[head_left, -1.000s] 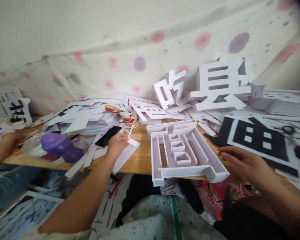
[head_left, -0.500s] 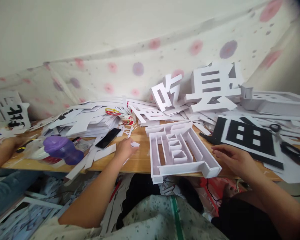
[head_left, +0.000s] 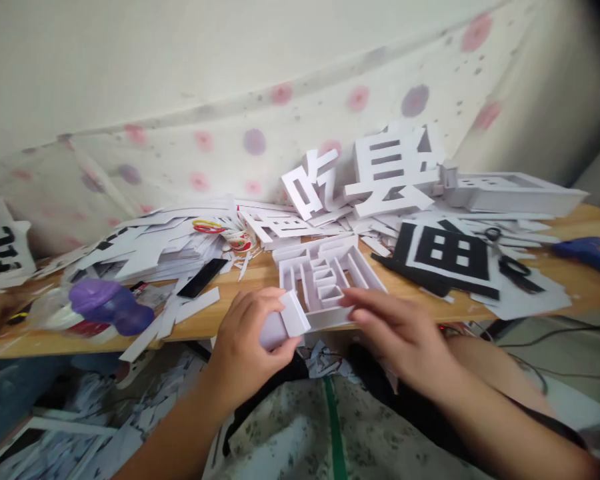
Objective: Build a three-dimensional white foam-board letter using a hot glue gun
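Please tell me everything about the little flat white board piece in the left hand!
The little flat white board piece looks like stiff foam board or card, with straight edges. A bright strip shows beside a greyer, shaded face; I can't tell if they are separate bits. It is tilted, pinched between the thumb and fingers of the bare left hand, which hides part of it. The bare right hand doesn't touch it.

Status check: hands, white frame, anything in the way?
Left hand gripping white piece. Right hand open, seemingly empty. White frame on table, partly hidden behind hands. Scissors right of frame, apart from hands.
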Demonstrator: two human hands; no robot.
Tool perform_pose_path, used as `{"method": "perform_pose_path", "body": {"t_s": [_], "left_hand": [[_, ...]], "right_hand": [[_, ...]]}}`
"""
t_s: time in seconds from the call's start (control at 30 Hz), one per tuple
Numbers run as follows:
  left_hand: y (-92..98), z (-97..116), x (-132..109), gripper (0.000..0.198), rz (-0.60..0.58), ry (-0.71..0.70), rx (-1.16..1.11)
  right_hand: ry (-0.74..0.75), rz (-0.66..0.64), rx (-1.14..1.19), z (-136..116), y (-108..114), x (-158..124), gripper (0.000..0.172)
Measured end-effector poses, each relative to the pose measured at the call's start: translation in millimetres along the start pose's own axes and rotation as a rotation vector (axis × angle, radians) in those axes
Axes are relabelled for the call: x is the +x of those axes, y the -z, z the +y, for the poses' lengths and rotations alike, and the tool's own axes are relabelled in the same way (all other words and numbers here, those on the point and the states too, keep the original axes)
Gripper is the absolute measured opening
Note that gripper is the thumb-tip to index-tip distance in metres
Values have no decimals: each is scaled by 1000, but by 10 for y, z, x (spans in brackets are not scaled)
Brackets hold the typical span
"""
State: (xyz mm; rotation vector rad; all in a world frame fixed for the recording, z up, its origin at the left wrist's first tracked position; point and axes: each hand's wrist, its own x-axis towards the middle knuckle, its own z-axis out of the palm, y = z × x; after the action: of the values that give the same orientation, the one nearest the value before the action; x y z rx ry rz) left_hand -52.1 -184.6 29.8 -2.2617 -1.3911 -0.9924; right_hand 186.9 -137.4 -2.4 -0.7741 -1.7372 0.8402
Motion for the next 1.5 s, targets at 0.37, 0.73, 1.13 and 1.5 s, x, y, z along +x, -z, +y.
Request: {"method": "perform_pose_path", "body": {"t_s": [0.37, 0.73, 1.13, 1.5], "left_hand": [[-176, 612, 154, 34, -3, -53, -84], [-229, 668, 138, 42, -1, 123, -332], [-288, 628, 50, 21, -107, 467, -702], [-323, 552, -155, 16, -215, 589, -803]], "right_hand": [[31, 185, 166, -168, -205, -334, 34], [163, 317, 74, -191, -91, -382, 32], [363, 183, -59, 0, 5, -406, 34], [472, 0, -127, 129, 91, -383, 38]]}}
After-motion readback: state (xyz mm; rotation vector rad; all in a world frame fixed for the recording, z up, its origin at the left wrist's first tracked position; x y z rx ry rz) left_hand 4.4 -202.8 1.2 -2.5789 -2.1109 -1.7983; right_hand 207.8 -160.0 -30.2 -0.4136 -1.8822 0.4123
